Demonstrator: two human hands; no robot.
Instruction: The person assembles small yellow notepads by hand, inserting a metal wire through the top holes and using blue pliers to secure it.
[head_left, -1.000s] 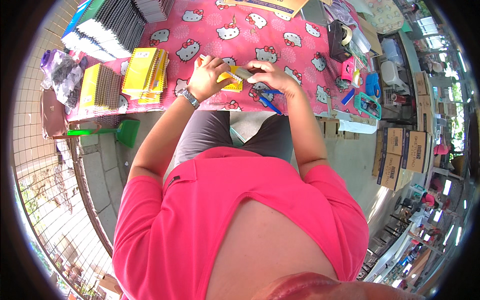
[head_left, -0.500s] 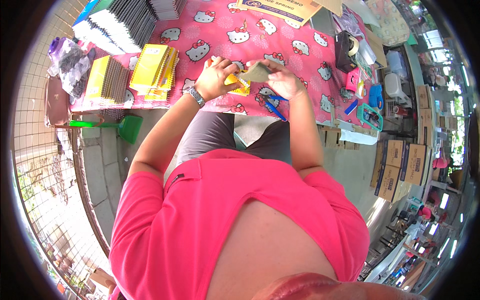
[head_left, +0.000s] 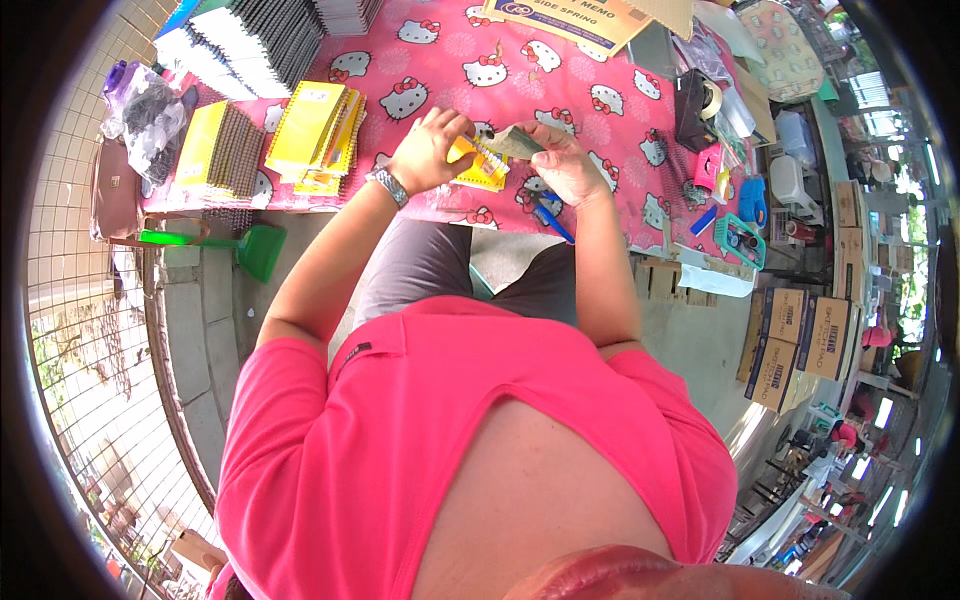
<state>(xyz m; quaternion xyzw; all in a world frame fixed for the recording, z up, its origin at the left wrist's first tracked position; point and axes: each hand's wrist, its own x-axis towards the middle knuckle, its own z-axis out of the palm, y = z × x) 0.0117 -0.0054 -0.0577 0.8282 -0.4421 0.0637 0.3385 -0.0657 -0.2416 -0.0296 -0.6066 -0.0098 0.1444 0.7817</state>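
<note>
Between my hands is a small yellow spiral notepad (head_left: 463, 150), its coil running along the edge. My left hand (head_left: 432, 152), wearing a metal-band watch, is closed at the notepad's left side. A grey-brown board (head_left: 513, 144) at the coil is pinched in the fingers of my right hand (head_left: 568, 165) and tilted up. Under them another yellow piece (head_left: 488, 180) lies on the table; whether it belongs to the same notepad I cannot tell. Blue pens (head_left: 552, 222) lie below my right hand, near the table edge.
Yellow notepads stand in two stacks, one loose (head_left: 312, 130) and one neat (head_left: 215, 150), on the pink patterned tablecloth (head_left: 440, 205). Behind them rise taller spiral notebooks (head_left: 260, 50). A carton (head_left: 570, 22) lies at the back. Tape (head_left: 711, 98) and a teal basket (head_left: 740, 243) sit on the right.
The view has shifted slightly. My right hand has tilted the grey-brown board a little, and more of the coil and yellow cover shows between my hands.
</note>
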